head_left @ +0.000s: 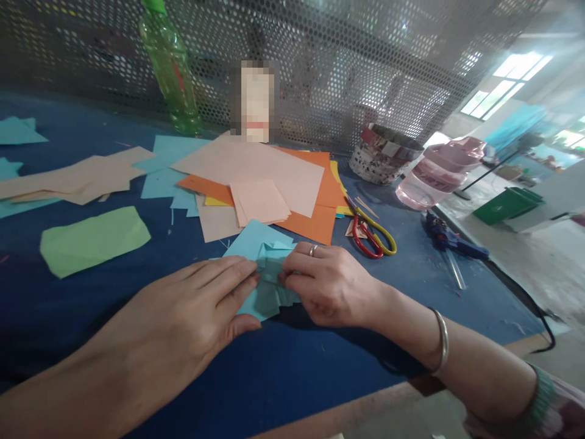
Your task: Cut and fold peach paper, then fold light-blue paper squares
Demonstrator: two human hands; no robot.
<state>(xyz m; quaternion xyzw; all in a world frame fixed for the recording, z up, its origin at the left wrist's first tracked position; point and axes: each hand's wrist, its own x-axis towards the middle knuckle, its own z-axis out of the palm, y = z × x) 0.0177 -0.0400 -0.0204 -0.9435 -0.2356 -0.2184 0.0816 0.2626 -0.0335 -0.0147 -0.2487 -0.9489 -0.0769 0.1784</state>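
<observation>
In the head view, a small stack of light-blue paper lies on the blue tabletop, its upper sheet creased and partly folded. My left hand rests over the left side of it, fingers stretched out and pressing the paper, thumb by the lower edge. With curled fingers, my right hand pinches the folded part at the right; a ring and a bracelet show on that arm. My fingers hide part of the fold.
Pink sheets and orange sheets lie behind the hands, with a green sheet at left. Scissors, a glue gun, a pink bottle, a speckled pot and a green bottle stand or lie around.
</observation>
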